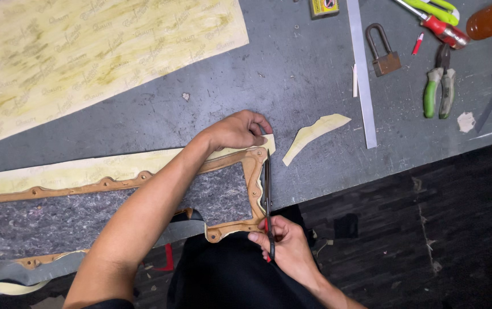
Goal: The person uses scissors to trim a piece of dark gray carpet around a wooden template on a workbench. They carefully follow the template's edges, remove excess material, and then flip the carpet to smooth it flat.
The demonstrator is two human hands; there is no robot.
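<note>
A long brown gasket frame (108, 184) lies across the near edge of a grey workbench (291, 74), with pale yellow gasket paper (86, 170) under it. My left hand (237, 130) presses down on the frame's far right corner, fingers curled over the paper there. My right hand (283, 243) grips red-handled scissors (268, 189) at the bench's near edge. Their dark blades run along the frame's right side, pointing away from me.
A cut yellow paper scrap (313, 133) lies just right of my left hand. A large yellow sheet (86, 51) covers the far left. Far right hold a padlock (383, 54), green-handled pliers (438, 86), a screwdriver (437, 24) and a white strip (362, 68). Grey felt (57, 220) shows inside the frame.
</note>
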